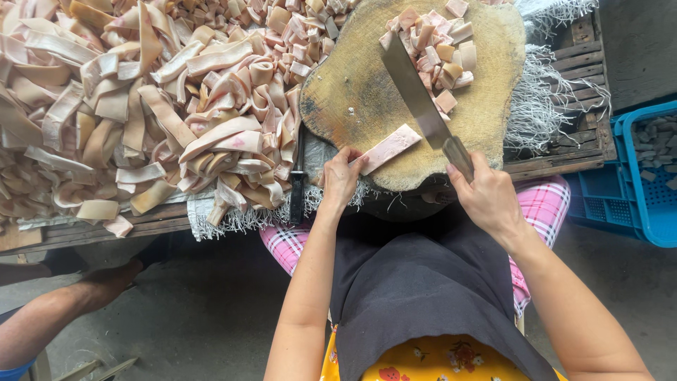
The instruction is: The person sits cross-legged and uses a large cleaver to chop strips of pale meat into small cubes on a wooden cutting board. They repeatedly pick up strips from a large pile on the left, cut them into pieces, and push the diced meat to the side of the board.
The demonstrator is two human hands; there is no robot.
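A pale pink strip of meat skin [390, 147] lies on the near part of a round wooden chopping block [352, 85]. My left hand [340, 178] pins the strip's near end with its fingers. My right hand [483, 194] grips the handle of a broad cleaver [416, 95], whose blade stands on the block right beside the strip's far end. A small heap of cut pink pieces [437, 42] sits at the far side of the block, behind the blade.
A big heap of long pale strips [141, 106] covers the table left of the block. A second knife [297, 185] lies between heap and block. A blue crate [645, 176] stands at right. Another person's arm [63, 310] reaches in at lower left.
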